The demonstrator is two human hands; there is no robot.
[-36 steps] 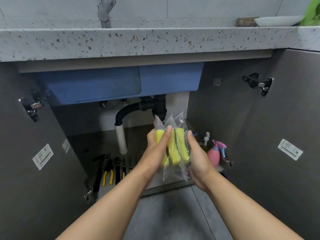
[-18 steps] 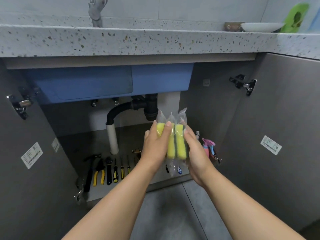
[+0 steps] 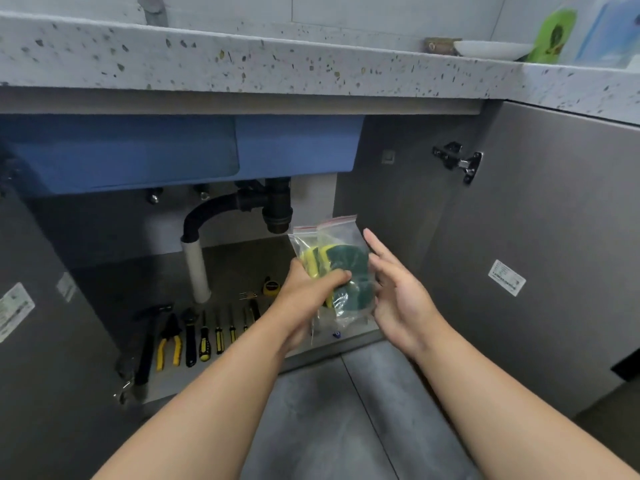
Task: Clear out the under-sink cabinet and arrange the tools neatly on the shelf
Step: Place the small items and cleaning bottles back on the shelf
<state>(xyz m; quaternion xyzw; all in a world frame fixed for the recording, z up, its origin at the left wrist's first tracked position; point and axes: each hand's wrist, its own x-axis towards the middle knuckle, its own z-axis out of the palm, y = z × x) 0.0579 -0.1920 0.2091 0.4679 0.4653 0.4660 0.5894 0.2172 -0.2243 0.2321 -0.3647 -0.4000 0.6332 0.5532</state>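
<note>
The left hand (image 3: 309, 295) curls tight around the bagged sponges (image 3: 348, 268) while the right hand (image 3: 398, 289) hovers at their three o'clock, fingers straight and empty, probably ready to steady them.

**Left grip** (image 3: 304, 299) and **right grip** (image 3: 398, 292): two bare human hands, each joined at the wrist to a bare forearm.

**Left forearm** (image 3: 207, 393): uncovered along its whole visible length. It widens steadily from the wrist behind the grip to the lower edge of the view.

**Right forearm** (image 3: 502, 403): likewise uncovered behind its grip, with the same gradual taper.

**Visible surfaces:** the left grip shows the back of the hand, the knuckles and the thumb. The right grip shows the palm side, with slender fingers above it. The nails are too blurred to tell.
</note>
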